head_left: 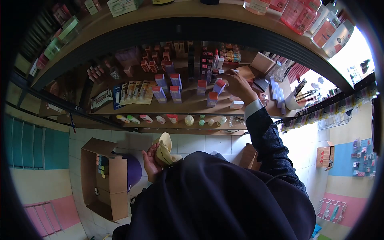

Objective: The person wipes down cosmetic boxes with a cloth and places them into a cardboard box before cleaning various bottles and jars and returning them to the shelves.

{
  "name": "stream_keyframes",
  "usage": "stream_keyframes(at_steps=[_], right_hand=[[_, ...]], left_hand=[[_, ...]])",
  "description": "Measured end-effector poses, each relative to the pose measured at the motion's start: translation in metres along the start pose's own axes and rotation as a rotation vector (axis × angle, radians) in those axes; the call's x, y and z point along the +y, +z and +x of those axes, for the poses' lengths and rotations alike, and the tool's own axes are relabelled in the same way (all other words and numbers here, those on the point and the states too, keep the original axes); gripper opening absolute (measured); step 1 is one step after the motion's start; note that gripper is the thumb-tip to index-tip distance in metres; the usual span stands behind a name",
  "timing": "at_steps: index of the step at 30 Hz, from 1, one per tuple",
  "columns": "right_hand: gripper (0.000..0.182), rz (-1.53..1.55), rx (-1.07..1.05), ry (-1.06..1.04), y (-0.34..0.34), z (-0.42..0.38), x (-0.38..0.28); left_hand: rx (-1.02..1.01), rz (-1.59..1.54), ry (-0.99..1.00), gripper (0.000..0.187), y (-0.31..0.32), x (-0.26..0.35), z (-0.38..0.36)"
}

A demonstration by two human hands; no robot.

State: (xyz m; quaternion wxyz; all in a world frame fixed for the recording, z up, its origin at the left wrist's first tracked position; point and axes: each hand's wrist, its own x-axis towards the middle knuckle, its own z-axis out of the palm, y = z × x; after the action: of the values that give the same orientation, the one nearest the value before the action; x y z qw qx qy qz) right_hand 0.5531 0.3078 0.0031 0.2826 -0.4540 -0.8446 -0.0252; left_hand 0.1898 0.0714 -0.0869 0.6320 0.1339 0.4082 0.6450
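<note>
Here the right hand (239, 85) pinches a small white box (233, 72) up on the shelf (188, 105), while the left hand (152, 162), well below, grips a yellow cloth (165, 149)

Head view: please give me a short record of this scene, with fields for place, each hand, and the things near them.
place: shop shelf with rows of small boxes
right hand: raised to the shelf, fingers on a small box
left hand: held low near the body, grasping a yellow cloth
near right hand: red-topped boxes, a white cup holding pens
lower shelf: row of small bottles
floor: open carton at lower left
</note>
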Motion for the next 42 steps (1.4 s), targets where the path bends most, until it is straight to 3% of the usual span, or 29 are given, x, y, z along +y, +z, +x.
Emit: stream_keyframes(at_steps=[4, 6, 12, 16, 18, 21, 24, 31, 33, 34, 38, 42], right_hand=[[0.025, 0.050, -0.113, 0.076, 0.012, 0.000, 0.002], [0.028, 0.085, -0.211, 0.248, 0.003, 0.003, -0.006], [0.029, -0.011, -0.222, 0.420, 0.010, 0.001, -0.008], [0.025, 0.084, -0.132, 0.359, 0.002, 0.003, -0.004], [0.025, 0.167, -0.119, 0.135, -0.001, 0.001, 0.000], [0.027, 0.179, -0.243, 0.275, -0.002, 0.002, -0.006], [0.035, 0.069, -0.218, 0.307, 0.009, 0.000, -0.002], [0.029, 0.110, -0.242, 0.352, 0.002, 0.001, -0.003], [0.034, 0.283, -0.172, 0.400, -0.015, 0.004, -0.002], [0.034, 0.374, -0.068, 0.422, 0.003, -0.001, 0.031], [0.016, 0.123, -0.063, 0.580, -0.019, 0.028, 0.048], [0.014, -0.132, -0.229, 0.414, 0.019, 0.052, 0.087]], left_hand=[[-0.004, 0.009, 0.014, 0.062, -0.002, -0.002, 0.002], [0.004, 0.008, 0.019, 0.062, -0.001, -0.003, 0.001], [0.004, -0.002, 0.012, 0.062, -0.002, -0.002, 0.000], [0.006, -0.010, 0.018, 0.062, -0.003, -0.001, -0.002], [0.006, -0.007, 0.020, 0.062, -0.004, -0.002, -0.002], [0.031, -0.016, 0.018, 0.061, -0.005, -0.002, -0.002], [0.041, -0.023, 0.009, 0.061, -0.004, -0.003, -0.002], [0.035, -0.025, 0.008, 0.061, -0.002, -0.003, -0.002], [0.027, -0.024, 0.015, 0.061, -0.002, -0.003, -0.001], [0.027, -0.021, 0.015, 0.061, -0.002, -0.003, 0.000], [0.023, -0.036, 0.008, 0.061, -0.006, -0.004, -0.002], [-0.059, -0.030, 0.028, 0.061, -0.014, -0.007, -0.001]])
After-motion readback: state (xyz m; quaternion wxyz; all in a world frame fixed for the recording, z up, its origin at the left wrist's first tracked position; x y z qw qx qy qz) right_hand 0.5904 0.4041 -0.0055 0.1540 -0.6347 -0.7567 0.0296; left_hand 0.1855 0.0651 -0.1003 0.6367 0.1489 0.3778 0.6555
